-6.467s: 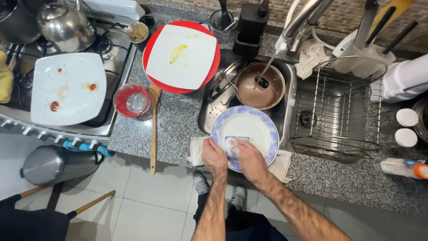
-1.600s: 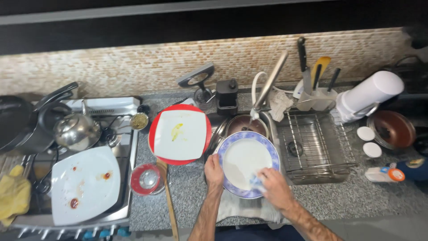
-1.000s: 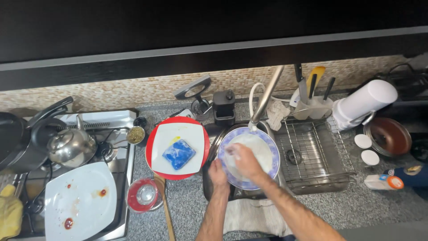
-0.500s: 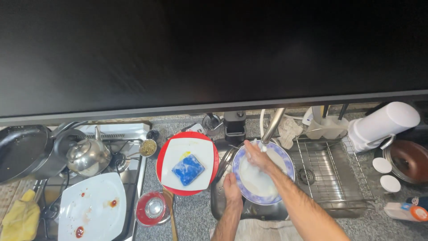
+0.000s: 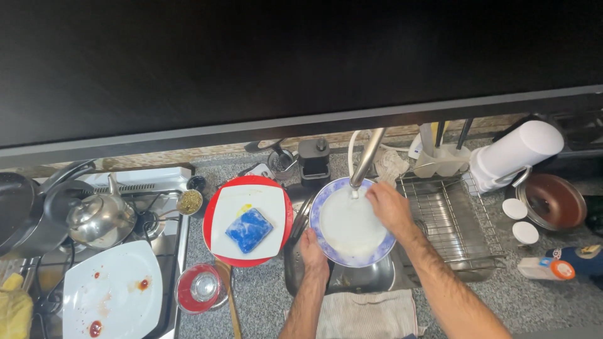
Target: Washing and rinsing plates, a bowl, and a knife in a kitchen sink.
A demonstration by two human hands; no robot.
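My left hand [image 5: 313, 250] grips the near rim of a round white plate with a blue border [image 5: 352, 227], held over the sink [image 5: 352, 279] under the tap [image 5: 366, 158]. Resting on the plate's far right rim, my right hand [image 5: 389, 207] has its fingers spread on the surface close to the tap's spout. A blue sponge [image 5: 249, 230] lies on a square white plate [image 5: 248, 221] that sits on a red round plate [image 5: 217, 213] left of the sink.
A wire dish rack [image 5: 449, 220] stands right of the sink, with a utensil holder [image 5: 443, 160] behind it. A dirty white plate [image 5: 110, 295], a kettle [image 5: 100, 216] and a pan [image 5: 16, 210] sit on the stove at left. A red bowl [image 5: 201, 287], wooden spoon [image 5: 230, 304] and towel [image 5: 367, 314] lie nearby.
The sponge went from my right hand onto the square white plate. The blue-rimmed plate moved from the counter's front up under the tap. The view tilted up toward the dark cabinet.
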